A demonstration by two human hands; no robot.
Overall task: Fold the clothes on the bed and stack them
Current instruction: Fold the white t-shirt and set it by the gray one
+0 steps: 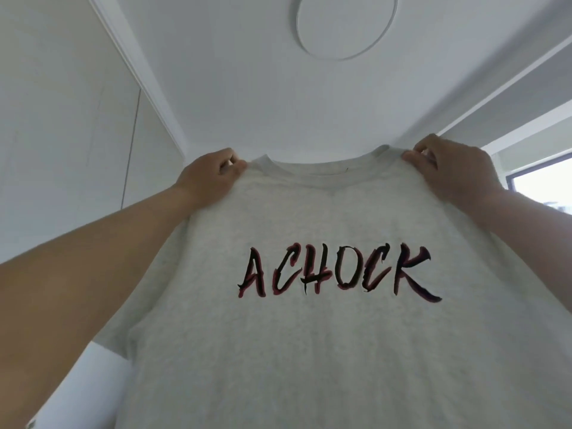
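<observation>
A light grey T-shirt hangs spread in the air in front of the camera, raised toward the white ceiling. Its long axis runs from 12 o'clock to 6 o'clock: the round collar points up toward 12, and the body falls past the bottom edge at 6, so the hem is out of sight. The side facing the camera carries the word ACHOCK in black letters shadowed red, reading upright from 9 to 3 o'clock with a slight upward tilt to the right.

The left hand, at about 10 o'clock from the print, pinches the shoulder seam just beside the collar, its grip closed on the cloth between thumb and curled fingers. The right hand, at about 2 o'clock, pinches the opposite shoulder the same way. Both forearms reach up from the lower corners.

A round ceiling lamp sits at 12 o'clock, and a window shows at 3 o'clock.
</observation>
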